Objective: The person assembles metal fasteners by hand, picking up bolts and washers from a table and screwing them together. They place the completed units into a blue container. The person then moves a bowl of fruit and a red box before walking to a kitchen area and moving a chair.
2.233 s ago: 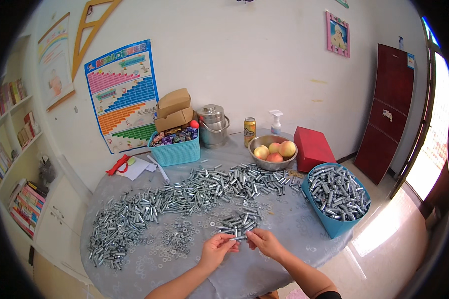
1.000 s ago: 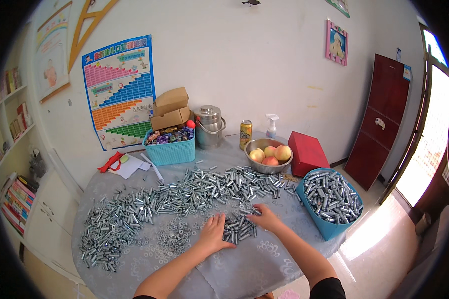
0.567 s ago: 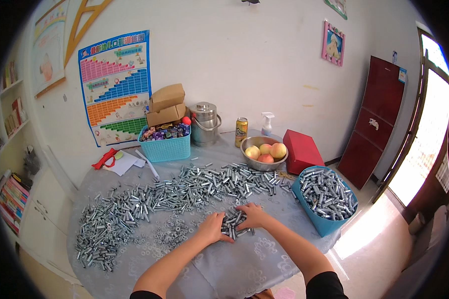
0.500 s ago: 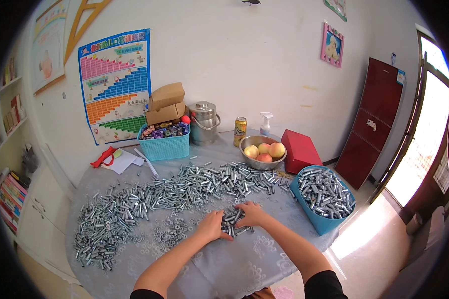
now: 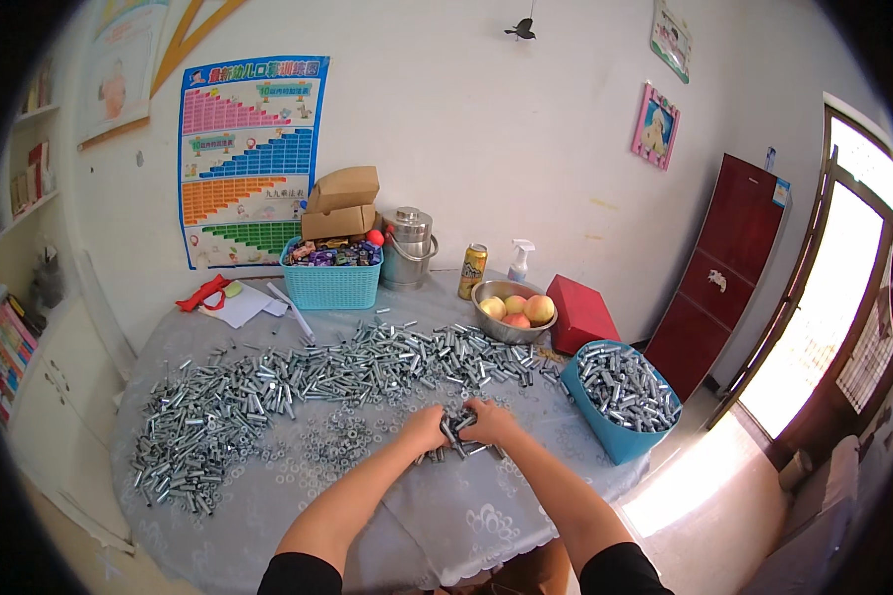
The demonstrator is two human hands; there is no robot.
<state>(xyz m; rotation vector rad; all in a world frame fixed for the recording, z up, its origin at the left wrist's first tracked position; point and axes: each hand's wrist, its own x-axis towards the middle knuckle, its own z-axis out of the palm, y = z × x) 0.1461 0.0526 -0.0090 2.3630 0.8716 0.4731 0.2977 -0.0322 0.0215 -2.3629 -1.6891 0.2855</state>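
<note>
My left hand (image 5: 424, 429) and my right hand (image 5: 489, 421) face each other near the middle of the table. Their fingers are curled in around a clump of short silvery metal sleeves (image 5: 456, 426), squeezed between them. A few sleeves lie loose on the cloth just below the hands. Beyond my hands, a long heap of the same metal sleeves (image 5: 367, 367) curves from the left side across to the right. Small metal rings, probably washers or nuts (image 5: 339, 439), are scattered left of my left hand. To the right stands a blue plastic basket (image 5: 617, 443) filled with sleeves.
Behind the heap are a turquoise basket (image 5: 329, 290) of small packets, a steel pot (image 5: 405, 260), a yellow can (image 5: 473, 272), a spray bottle (image 5: 520, 262), a steel bowl (image 5: 506, 328) of fruit and a red box (image 5: 578, 312). A grey cloth (image 5: 407, 540) covers the table.
My hands have drawn closer together, tightening around the sleeves between them. The whole view has shifted slightly as my head moved. Basket and heap look unchanged.
</note>
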